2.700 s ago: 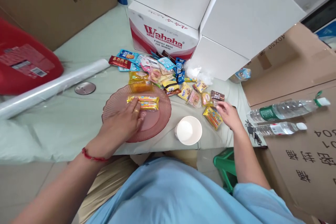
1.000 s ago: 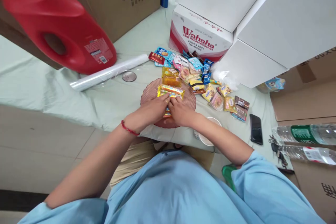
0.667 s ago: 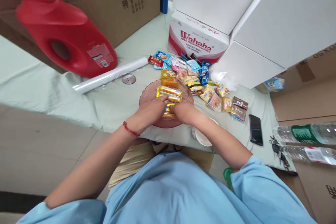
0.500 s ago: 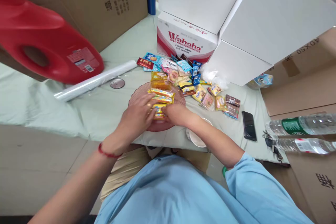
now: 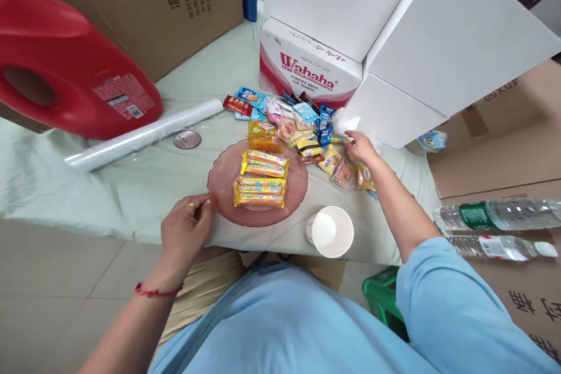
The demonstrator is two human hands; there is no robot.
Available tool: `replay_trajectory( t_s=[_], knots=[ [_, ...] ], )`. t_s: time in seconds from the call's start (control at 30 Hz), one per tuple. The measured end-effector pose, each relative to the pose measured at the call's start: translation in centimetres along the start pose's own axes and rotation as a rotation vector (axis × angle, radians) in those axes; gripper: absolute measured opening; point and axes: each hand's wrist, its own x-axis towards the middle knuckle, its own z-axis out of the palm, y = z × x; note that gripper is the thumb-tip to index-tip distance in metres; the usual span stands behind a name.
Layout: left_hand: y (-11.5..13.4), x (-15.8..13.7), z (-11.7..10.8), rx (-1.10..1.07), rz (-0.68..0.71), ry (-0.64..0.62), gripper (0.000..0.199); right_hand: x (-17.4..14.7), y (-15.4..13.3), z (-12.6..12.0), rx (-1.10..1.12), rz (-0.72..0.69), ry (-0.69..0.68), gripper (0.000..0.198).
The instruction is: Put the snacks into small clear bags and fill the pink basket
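Note:
A pink ribbed glass plate (image 5: pixel 214 169) holds several yellow-wrapped snack sticks (image 5: pixel 263 178), laid crosswise in two groups. My left hand (image 5: pixel 186 228), with a ring on one finger, is closed at the plate's left rim, thumb and fingertips pinching the edge. Over the right part of the snack pile, my right hand (image 5: pixel 362 146) reaches out with its fingers apart. Its fingertips are close to a narrow yellow-wrapped stick (image 5: pixel 339 141); whether they touch it I cannot tell. Beside them lies a crumpled clear plastic bag (image 5: pixel 344 121). My right forearm hides part of the pile.
Mixed wrapped snacks (image 5: pixel 287 114) lie behind the plate. A white paper cup (image 5: pixel 331 232) stands near the front edge. To the left are a roll of plastic film (image 5: pixel 144 135), a metal disc (image 5: pixel 187 139) and a red jug (image 5: pixel 79 64). Boxes (image 5: pixel 311 61) and bottles (image 5: pixel 504 214) flank the table.
My right hand has left the snack sticks on the plate and moved right to the pile. My left hand has withdrawn from the sticks to the plate's left rim. The sticks stay on the plate.

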Motion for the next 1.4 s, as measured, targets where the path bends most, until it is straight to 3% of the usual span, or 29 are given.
replay_trajectory(
  t_s=[0.1,0.2,0.33,0.43,0.5,0.63,0.8,0.9,1.03,1.13,1.23,1.3,1.4],
  knots=[
    [0.3,-0.3,1.3,0.125,0.132,0.035,0.019,-0.9,0.3,0.3,0.045,0.023,0.042,0.051],
    [0.3,-0.9,1.9,0.201,0.224,0.061,0.016,-3.1,0.8,0.7,0.081,-0.039,-0.074,0.045],
    [0.2,-1.1,1.9,0.187,0.226,0.075,0.015,-5.8,2.0,0.9,-0.008,-0.175,-0.232,0.068],
    [0.3,-1.0,1.8,0.198,0.235,0.063,0.016,-6.5,2.4,0.6,-0.062,-0.185,-0.269,0.077],
    [0.3,-1.0,1.8,0.216,0.236,0.066,0.016,-6.3,2.3,0.3,-0.081,-0.113,-0.318,0.07],
    [0.3,-1.0,1.9,0.232,0.243,0.078,0.015,-6.0,1.3,0.0,-0.089,0.028,-0.41,0.032],
    [0.4,-1.2,1.9,0.248,0.258,0.08,0.015,-8.0,0.6,-0.2,-0.084,-0.051,-0.292,0.021],
    [0.6,-1.1,1.8,0.228,0.25,0.073,0.016,-10.2,0.9,-0.8,0.097,-0.101,-0.212,0.019],
    [0.9,-1.1,1.7,0.188,0.211,0.055,0.016,-12.2,0.5,-3.2,0.381,-0.043,-0.223,0.029],
    [1.2,-1.1,1.5,0.171,0.204,0.032,0.017,-12.3,-1.8,-5.6,0.588,-0.087,-0.209,0.043],
    [1.4,-1.2,1.4,0.197,0.198,0.017,0.02,-11.4,-6.6,-6.7,0.678,-0.199,-0.289,0.05],
    [1.5,-1.2,1.4,0.216,0.192,0.007,0.021,-10.3,-10.7,-5.8,0.628,-0.331,-0.395,0.048],
    [1.5,-1.3,1.3,0.208,0.186,-0.008,0.022,-8.4,-16.9,-2.2,0.495,-0.57,-0.577,0.036]
  ],
)
